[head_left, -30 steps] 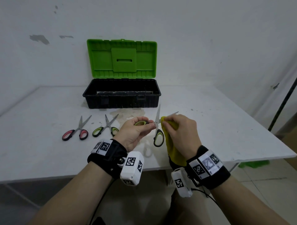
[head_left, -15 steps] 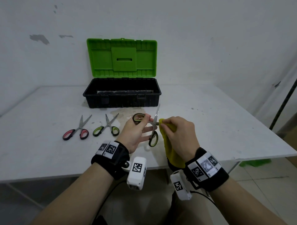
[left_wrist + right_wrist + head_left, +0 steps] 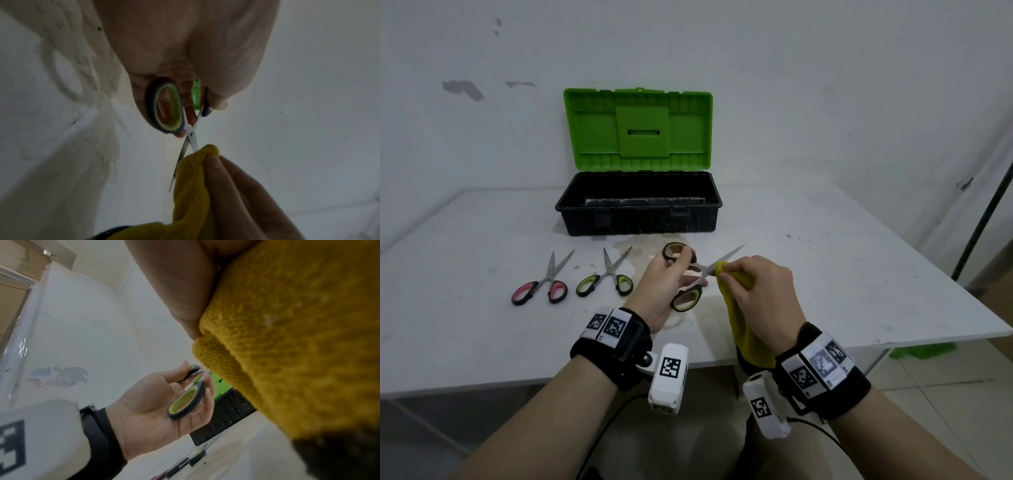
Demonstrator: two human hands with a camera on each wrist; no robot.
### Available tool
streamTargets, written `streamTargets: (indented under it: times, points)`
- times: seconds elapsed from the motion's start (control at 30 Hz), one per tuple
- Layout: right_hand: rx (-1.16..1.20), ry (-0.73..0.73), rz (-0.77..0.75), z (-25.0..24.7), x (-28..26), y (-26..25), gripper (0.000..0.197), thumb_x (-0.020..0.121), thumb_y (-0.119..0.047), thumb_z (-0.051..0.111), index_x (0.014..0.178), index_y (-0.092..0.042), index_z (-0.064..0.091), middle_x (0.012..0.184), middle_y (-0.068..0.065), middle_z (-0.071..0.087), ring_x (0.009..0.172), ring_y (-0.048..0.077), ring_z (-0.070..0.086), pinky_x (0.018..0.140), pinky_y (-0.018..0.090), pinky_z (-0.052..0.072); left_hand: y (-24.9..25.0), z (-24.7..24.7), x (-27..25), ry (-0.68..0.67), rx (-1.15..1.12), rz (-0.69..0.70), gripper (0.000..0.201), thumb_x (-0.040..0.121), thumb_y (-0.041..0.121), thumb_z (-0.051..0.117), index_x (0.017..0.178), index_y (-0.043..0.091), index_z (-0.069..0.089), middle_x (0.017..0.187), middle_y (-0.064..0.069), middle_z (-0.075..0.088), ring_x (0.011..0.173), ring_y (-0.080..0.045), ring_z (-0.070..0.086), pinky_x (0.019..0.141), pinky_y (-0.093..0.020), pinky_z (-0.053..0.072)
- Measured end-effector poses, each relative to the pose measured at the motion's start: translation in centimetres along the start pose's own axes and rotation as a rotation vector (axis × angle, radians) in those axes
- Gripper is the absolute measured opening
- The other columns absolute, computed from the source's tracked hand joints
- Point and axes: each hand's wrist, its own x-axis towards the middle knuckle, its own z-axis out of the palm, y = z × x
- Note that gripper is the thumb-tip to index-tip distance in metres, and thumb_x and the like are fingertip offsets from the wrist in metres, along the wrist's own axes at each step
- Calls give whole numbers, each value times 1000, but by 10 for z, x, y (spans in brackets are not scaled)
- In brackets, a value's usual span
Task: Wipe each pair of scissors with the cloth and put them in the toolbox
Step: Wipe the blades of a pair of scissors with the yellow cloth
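Observation:
My left hand (image 3: pixel 671 277) grips the green-and-black handles of a pair of scissors (image 3: pixel 690 274), held above the table with the blades apart. My right hand (image 3: pixel 753 287) pinches a yellow cloth (image 3: pixel 743 329) around one blade near the pivot; the other blade points up to the right. The left wrist view shows the handle ring (image 3: pixel 164 105) against my fingers and the cloth (image 3: pixel 195 170) folded over a blade. In the right wrist view the cloth (image 3: pixel 287 337) fills most of the picture. The black toolbox (image 3: pixel 638 205) stands with its green lid (image 3: pixel 638 126) raised.
Two more pairs lie on the white table (image 3: pixel 842 274) to the left: red-handled scissors (image 3: pixel 541 284) and green-handled scissors (image 3: pixel 606 279). The wall is right behind the toolbox. A dark pole (image 3: pixel 983 212) leans at the right, past the table edge.
The scissors in my left hand turned from upright to lying slanted, tips up to the right. The cloth hand stayed at the blades near the pivot.

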Motion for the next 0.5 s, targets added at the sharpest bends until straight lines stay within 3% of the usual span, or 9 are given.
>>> streamTargets:
  times: [0.13,0.27,0.4,0.5]
  points:
    - [3,-16,-29,1,0,-4,8,88,-26,68,92,-21,72,87,-7,67,79,6,57,71,5,37,0,4,1,145,208,102,26,105,39,44,99,19,58,86,-2,65,75,-15,59,72,-33,48]
    - [14,0,-48,2,-1,-6,7,86,-26,69,89,-21,72,84,-6,67,76,7,57,69,7,39,-2,4,0,212,307,253,23,108,34,37,96,22,54,81,-4,60,59,-7,59,60,-28,51]
    - [3,-13,-67,2,-2,-9,9,87,-27,68,90,-20,72,85,-5,67,77,10,59,72,22,48,-4,-2,1,241,420,309,32,108,36,32,96,15,54,69,-3,57,57,-10,54,58,-33,48]
    - [2,-36,-74,2,-4,-9,8,88,-27,67,92,-21,71,88,-7,67,80,8,59,74,23,49,-3,-5,1,271,428,303,34,109,38,28,97,16,52,71,-5,55,59,-12,53,58,-34,47]
